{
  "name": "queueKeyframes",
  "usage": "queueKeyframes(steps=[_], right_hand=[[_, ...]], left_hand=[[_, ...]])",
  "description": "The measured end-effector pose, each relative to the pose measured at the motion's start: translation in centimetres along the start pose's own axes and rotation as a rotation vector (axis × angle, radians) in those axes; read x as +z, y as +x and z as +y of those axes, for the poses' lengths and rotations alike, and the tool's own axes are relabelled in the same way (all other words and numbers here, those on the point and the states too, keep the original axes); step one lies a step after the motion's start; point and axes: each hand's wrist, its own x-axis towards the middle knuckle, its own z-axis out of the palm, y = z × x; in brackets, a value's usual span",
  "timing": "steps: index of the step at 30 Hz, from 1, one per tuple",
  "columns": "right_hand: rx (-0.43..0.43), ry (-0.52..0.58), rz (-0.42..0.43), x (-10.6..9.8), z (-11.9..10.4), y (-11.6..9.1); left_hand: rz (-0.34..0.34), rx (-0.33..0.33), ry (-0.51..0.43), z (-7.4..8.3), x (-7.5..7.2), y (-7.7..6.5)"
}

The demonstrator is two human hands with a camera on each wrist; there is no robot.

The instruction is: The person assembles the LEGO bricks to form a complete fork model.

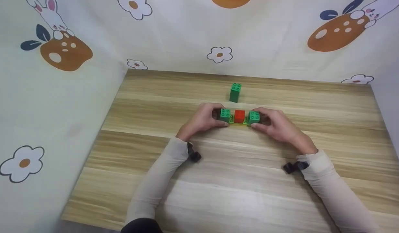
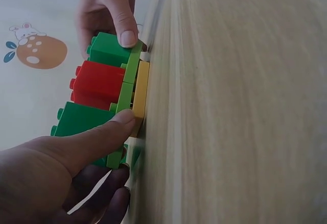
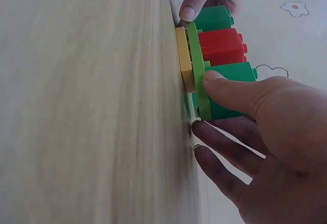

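Note:
Between both hands is a row of toy building bricks: a green brick (image 1: 225,115) at the left, a red brick (image 1: 239,116) in the middle, a second green brick (image 1: 253,117) at the right. They stand on light green plates (image 2: 131,68), with a yellow plate (image 2: 140,89) beneath against the tabletop. My left hand (image 1: 205,117) grips the row's left end, thumb on the near side. At the right end, my right hand (image 1: 277,124) holds the plate and green brick between thumb and fingers. Some fingertips are hidden behind the bricks.
A tall green block (image 1: 235,93) stands upright behind the row. The wooden table (image 1: 218,181) meets a patterned cloth wall (image 1: 180,42) at the back and the left. Small black devices (image 1: 194,156) are strapped at both wrists.

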Motion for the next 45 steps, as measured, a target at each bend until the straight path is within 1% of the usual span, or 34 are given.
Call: queueKeyframes(steps=[5,11,13,18,21,30,35,40,45], right_hand=[[0.007,-0.013,0.007,0.0,0.0,-0.1],[-0.011,-0.034,0.022,0.1,-0.1,-0.2],[-0.01,-0.041,0.021,0.1,0.0,-0.2],[0.002,-0.039,0.012,0.0,0.1,-0.1],[0.007,-0.036,0.01,0.0,0.1,-0.1],[0.01,-0.05,0.025,0.0,0.1,0.0],[0.0,-0.055,0.019,-0.1,0.1,0.0],[-0.002,-0.059,0.0,-0.3,0.1,-0.1],[-0.002,-0.075,-0.006,-0.4,0.0,-0.1]], left_hand=[[-0.002,-0.017,0.008,0.1,0.0,0.1],[-0.007,-0.029,0.004,0.1,-0.1,0.1],[-0.01,-0.026,0.001,0.1,-0.1,0.1],[-0.013,0.014,0.042,0.2,0.0,0.0],[-0.012,0.025,0.061,0.2,0.0,0.0],[-0.018,-0.008,0.034,0.2,0.0,-0.1],[-0.033,-0.023,0.012,0.0,0.0,0.0],[-0.058,-0.01,-0.004,-0.4,-0.1,0.1],[-0.069,0.035,-0.015,-0.8,-0.4,0.3]])
